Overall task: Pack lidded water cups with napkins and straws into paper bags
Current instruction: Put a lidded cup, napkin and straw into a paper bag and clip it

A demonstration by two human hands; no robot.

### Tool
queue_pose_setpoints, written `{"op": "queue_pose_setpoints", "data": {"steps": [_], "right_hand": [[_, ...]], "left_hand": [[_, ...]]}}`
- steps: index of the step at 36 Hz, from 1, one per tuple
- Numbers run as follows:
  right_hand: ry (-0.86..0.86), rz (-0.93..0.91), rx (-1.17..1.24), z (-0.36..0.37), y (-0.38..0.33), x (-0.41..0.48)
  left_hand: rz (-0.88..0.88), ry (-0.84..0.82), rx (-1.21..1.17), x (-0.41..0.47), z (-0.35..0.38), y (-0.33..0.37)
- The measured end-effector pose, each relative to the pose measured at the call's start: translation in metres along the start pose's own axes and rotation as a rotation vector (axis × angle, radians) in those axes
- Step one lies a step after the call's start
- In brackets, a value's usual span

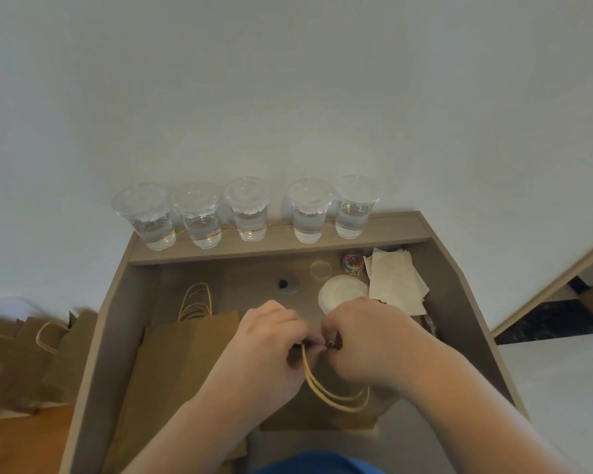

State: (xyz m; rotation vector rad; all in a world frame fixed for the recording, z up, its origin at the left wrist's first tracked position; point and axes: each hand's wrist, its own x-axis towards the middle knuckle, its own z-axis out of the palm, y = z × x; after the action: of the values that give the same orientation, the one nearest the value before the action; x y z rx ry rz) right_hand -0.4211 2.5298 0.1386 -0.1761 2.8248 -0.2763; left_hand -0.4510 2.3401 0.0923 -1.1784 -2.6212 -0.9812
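Note:
A brown paper bag [322, 413] stands in front of me on the desk, its twine handles hanging toward me. My left hand [271, 340] and my right hand [367, 336] meet over its top edge and pinch it together. Several clear lidded cups of water [250, 210] stand in a row on the raised back shelf. A stack of white napkins [394, 278] lies at the right of the desk. I see no straws.
A flat pile of paper bags [182, 364] with handles lies at the left of the desk [117, 336]. More bags [24, 357] sit on the floor at left. Loose clear lids [343, 292], coloured clips [353, 263] and a small black cap [283, 283] lie near the napkins.

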Motion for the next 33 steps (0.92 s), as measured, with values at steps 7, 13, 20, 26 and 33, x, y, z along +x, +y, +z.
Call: {"op": "queue_pose_setpoints", "data": {"steps": [7,13,20,26,33], "right_hand": [[0.094,-0.024,0.180,-0.005,0.014,-0.006],[0.711,0.025,0.600,0.002,0.054,-0.039],[0.632,0.230,0.888,0.073,0.081,-0.071],[0.674,0.175,0.751,0.072,0.062,-0.072],[0.558,-0.098,0.332,0.031,0.040,-0.067]], "left_hand": [[-0.167,0.145,-0.212,-0.026,-0.004,-0.020],[-0.386,0.360,-0.409,-0.075,0.016,-0.046],[-0.429,0.275,-0.429,-0.070,0.021,-0.041],[-0.444,0.206,-0.449,-0.056,0.016,-0.033],[-0.484,0.137,-0.489,-0.051,0.024,-0.033]]}}
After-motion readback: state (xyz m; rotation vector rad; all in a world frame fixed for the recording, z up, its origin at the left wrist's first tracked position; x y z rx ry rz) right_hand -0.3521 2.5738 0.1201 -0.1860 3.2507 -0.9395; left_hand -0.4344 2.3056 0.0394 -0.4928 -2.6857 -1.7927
